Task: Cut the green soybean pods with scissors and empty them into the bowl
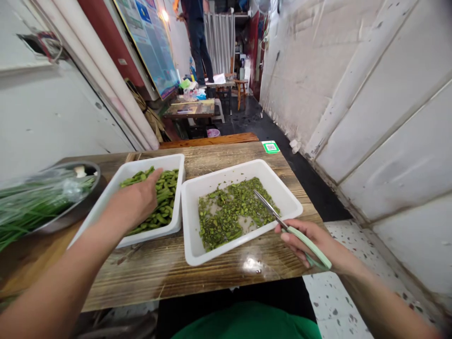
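Green cloth [247, 325] lies nearest, below both hands. Just beyond, the person's right hand [316, 235] grips green-handled scissors [302, 238], their blades reaching over a white tray [187, 230] of small green clippings [226, 212]. The left hand [137, 200] is over green pods [164, 202] in a second white tray [150, 163], index finger extended; whether it pinches a pod cannot be told. Left of that hand, a metal bowl [65, 221] holds leafy stalks [38, 200] partly under plastic. Wooden tabletop [141, 282] bears all these, with a QR card [270, 147] beyond the right hand. Farther ahead of both hands stand a bench [212, 140], a cluttered table [194, 110] and another person [199, 40] in dark clothing.
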Demonstrator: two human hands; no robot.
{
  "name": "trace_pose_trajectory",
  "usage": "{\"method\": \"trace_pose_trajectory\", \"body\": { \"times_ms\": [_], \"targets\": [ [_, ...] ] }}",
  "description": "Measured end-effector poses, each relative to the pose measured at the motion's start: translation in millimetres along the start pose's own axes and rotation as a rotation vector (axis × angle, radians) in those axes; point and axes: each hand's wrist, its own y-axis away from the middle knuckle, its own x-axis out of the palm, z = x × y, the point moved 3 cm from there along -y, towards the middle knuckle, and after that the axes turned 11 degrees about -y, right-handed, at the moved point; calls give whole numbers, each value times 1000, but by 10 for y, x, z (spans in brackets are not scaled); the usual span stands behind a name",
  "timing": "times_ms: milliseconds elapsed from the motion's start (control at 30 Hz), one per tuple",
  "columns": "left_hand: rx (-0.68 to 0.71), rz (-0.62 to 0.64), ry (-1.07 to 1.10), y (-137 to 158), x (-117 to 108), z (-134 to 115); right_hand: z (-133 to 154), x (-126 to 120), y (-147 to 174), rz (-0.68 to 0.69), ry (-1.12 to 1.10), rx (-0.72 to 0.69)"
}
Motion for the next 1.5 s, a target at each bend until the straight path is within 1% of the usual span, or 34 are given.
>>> {"method": "trace_pose_trajectory", "body": {
  "times_ms": [67, 133, 167, 200, 233, 300, 367, 400, 467, 533, 667, 733, 800, 900, 967, 1033, 1067, 1167, 1233, 1267, 1300, 1367, 1433, 1500],
  "targets": [
    [-2, 14, -70, -59, 53, 3, 12, -6, 15, -9, 14, 13],
    [-46, -30, -54, -110, 38, -27, 21, -19, 20, -28, 19, 36],
    [-50, -62, 14, -129, 7, -71, 25, -28, 17, -38, 21, 49],
    [-24, -78, 111, -146, -30, -141, 29, -38, 8, -49, 21, 60],
    [39, -67, 221, -160, -69, -240, 32, -50, -6, -59, 21, 70],
    [199, 24, 416, -183, -137, -495, 33, -73, -45, -72, 24, 84],
    [312, 148, 518, -216, -166, -756, 32, -92, -90, -74, 34, 92],
    [353, 201, 546, -243, -157, -872, 33, -98, -111, -71, 42, 93],
    [418, 256, 568, -321, -92, -1045, 39, -104, -142, -58, 56, 89],
    [464, 285, 507, -412, 41, -1139, 45, -107, -159, -45, 65, 84],
    [454, 374, 256, -524, 369, -1178, 28, -128, -167, -28, 61, 67],
    [447, 400, 207, -524, 468, -1191, 4, -143, -168, -29, 58, 54],
    [430, 416, 215, -514, 507, -1204, -16, -156, -164, -45, 59, 43],
    [413, 422, 328, -527, 472, -1190, -15, -152, -143, -59, 58, 37],
    [457, 451, 421, -552, 417, -1164, 0, -137, -118, -52, 63, 45],
    [488, 526, 535, -575, 365, -1129, 14, -125, -92, -46, 65, 49],
    [479, 573, 615, -582, 346, -1112, 18, -121, -81, -46, 60, 45],
    [371, 694, 890, -590, 330, -1080, 14, -119, -59, -47, 46, 34],
    [308, 738, 986, -591, 360, -1080, 8, -121, -52, -52, 53, 32],
    [288, 737, 985, -599, 384, -1082, 5, -122, -48, -56, 63, 36],
    [272, 709, 950, -613, 411, -1082, 4, -122, -46, -58, 72, 39],
    [265, 585, 797, -656, 460, -1085, 2, -122, -43, -57, 92, 43],
    [304, 453, 635, -690, 494, -1117, 1, -125, -44, -61, 101, 39],
    [362, 399, 545, -691, 524, -1191, -4, -128, -48, -62, 105, 30]
  ]
}}
